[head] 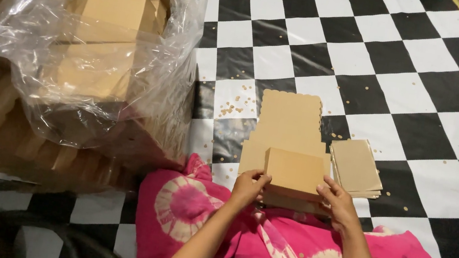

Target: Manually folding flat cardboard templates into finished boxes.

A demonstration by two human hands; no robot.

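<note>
We hold the folded box (294, 172) at lower centre of the frame, long axis left to right. Left hand (248, 187) pinches its left end; right hand (336, 203) pinches its right end, fingers closed on it. It sits over the flat blank (289, 123), beside the card stack (356, 166).

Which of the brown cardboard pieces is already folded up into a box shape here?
The small folded box held between both hands, the left hand and right hand. The stack of sheets beside it lies flat.
</note>
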